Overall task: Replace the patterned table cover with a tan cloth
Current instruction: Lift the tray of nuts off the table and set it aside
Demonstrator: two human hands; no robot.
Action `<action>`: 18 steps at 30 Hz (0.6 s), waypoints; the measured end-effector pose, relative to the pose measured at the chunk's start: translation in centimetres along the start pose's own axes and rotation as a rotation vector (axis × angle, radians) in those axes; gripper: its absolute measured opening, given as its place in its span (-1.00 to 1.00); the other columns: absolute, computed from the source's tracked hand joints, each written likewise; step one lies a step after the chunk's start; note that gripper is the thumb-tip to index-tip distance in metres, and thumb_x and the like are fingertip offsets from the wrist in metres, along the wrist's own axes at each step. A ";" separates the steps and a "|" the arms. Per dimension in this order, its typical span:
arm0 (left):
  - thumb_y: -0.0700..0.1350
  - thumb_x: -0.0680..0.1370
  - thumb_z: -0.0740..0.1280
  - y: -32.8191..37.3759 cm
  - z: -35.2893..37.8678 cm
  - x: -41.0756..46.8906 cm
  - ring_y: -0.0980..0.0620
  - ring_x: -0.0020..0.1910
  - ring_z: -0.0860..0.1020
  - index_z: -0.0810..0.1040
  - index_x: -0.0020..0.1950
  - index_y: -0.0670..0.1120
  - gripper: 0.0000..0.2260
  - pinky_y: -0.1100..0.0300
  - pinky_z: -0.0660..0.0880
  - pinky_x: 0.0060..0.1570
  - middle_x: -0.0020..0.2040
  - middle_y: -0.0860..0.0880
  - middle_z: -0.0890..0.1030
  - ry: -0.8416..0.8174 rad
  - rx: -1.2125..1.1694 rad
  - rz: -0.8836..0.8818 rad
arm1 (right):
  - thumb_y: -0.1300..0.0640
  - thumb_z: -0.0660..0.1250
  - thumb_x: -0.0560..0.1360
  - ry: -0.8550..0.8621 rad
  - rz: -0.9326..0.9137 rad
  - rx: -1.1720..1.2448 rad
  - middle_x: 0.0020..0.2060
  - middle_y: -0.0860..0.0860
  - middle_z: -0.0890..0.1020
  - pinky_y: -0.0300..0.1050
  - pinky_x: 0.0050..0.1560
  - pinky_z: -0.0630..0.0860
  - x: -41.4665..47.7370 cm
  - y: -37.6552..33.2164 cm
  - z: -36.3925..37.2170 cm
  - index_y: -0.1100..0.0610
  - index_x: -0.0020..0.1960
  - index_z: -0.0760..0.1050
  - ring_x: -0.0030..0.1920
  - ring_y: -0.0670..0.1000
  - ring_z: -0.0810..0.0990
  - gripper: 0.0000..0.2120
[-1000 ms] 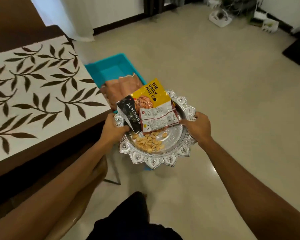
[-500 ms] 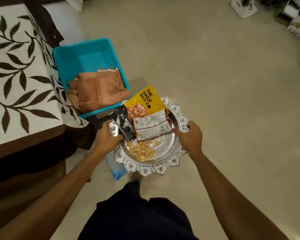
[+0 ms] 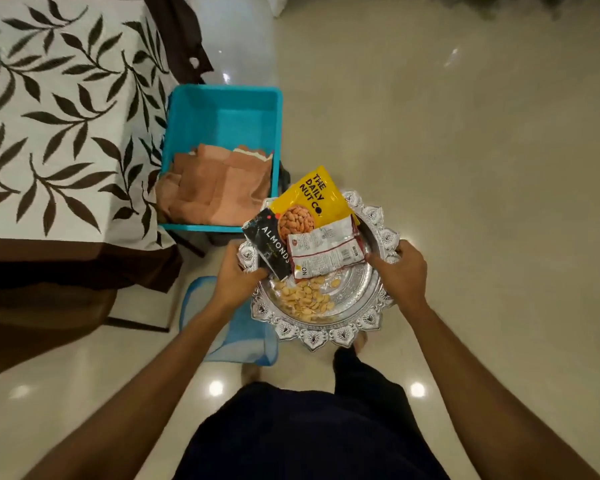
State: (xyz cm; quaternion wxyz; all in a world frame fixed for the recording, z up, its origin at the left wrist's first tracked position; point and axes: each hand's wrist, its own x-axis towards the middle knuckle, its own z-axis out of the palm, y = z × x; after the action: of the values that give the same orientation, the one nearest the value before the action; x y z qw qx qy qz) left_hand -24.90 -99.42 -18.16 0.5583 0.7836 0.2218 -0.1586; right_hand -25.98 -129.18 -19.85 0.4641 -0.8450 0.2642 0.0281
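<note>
Holding a silver tray [image 3: 326,336] by opposite sides: left grip [image 3: 238,282] curled over the left rim, thumb inside beside a black almond packet [image 3: 269,247]; right grip [image 3: 400,275] curled over the right rim. Loaded also with a yellow nut packet [image 3: 312,192], a white-and-red packet [image 3: 326,251] and loose nuts [image 3: 305,299]. Held above the floor [image 3: 465,168].

Just beyond the tray, inside a teal bin [image 3: 222,95]: tan cloth [image 3: 219,192], plain salmon-brown, folded in rough layers, pale edge at one far corner, bunched toward the bin's near end.

Left of the bin, over the table: patterned cover [image 3: 59,116], cream with dark brown leaf sprigs and a brown border, draped past the edge.

On the floor under the left forearm: a blue mesh bag [image 3: 236,341].
</note>
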 end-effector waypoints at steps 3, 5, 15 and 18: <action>-0.39 0.41 0.49 1.3 3.5 -0.1 0.16 -0.05 0.58 0.41 0.15 0.01 -0.53 0.35 0.51 -0.17 -0.01 0.10 0.59 0.078 -0.041 -0.038 | 0.03 0.61 0.37 -0.069 -0.025 0.007 -0.16 -0.08 0.66 -0.09 -0.10 0.52 4.1 -0.4 -1.9 0.11 -0.02 0.61 -0.13 -0.01 0.63 -0.71; -0.39 0.41 0.49 1.9 4.7 0.4 0.04 -0.02 0.60 0.43 0.08 0.07 -0.54 0.20 0.55 -0.13 -0.01 0.04 0.61 0.104 -0.097 -0.102 | 0.01 0.61 0.37 -0.103 -0.037 0.001 -0.19 -0.11 0.65 -0.10 -0.12 0.50 6.4 -0.9 -2.6 0.09 -0.04 0.60 -0.16 -0.03 0.62 -0.72; -0.37 0.46 0.47 5.9 7.4 7.6 -0.03 0.11 0.61 0.38 0.33 -0.07 -0.48 0.08 0.61 0.02 0.13 -0.05 0.61 0.190 -0.244 -0.099 | -0.03 0.59 0.37 -0.208 -0.128 -0.077 -0.18 -0.07 0.67 -0.04 -0.12 0.55 18.5 -6.0 -1.5 0.08 -0.07 0.57 -0.14 0.04 0.65 -0.71; -0.31 0.44 0.50 7.9 6.5 11.7 -0.05 0.19 0.55 0.37 0.37 -0.11 -0.44 0.03 0.54 0.16 0.22 -0.10 0.57 0.223 -0.253 -0.083 | 0.00 0.58 0.38 -0.217 -0.143 -0.104 -0.18 -0.03 0.67 0.00 -0.07 0.56 22.6 -9.1 0.6 0.13 -0.05 0.58 -0.12 0.08 0.66 -0.71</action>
State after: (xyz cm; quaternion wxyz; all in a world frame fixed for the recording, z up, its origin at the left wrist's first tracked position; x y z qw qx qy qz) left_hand -10.87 -105.73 -19.74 0.6174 0.7099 0.3329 -0.0643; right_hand -2.12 -134.31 -19.81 0.4463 -0.8767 0.1495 0.0998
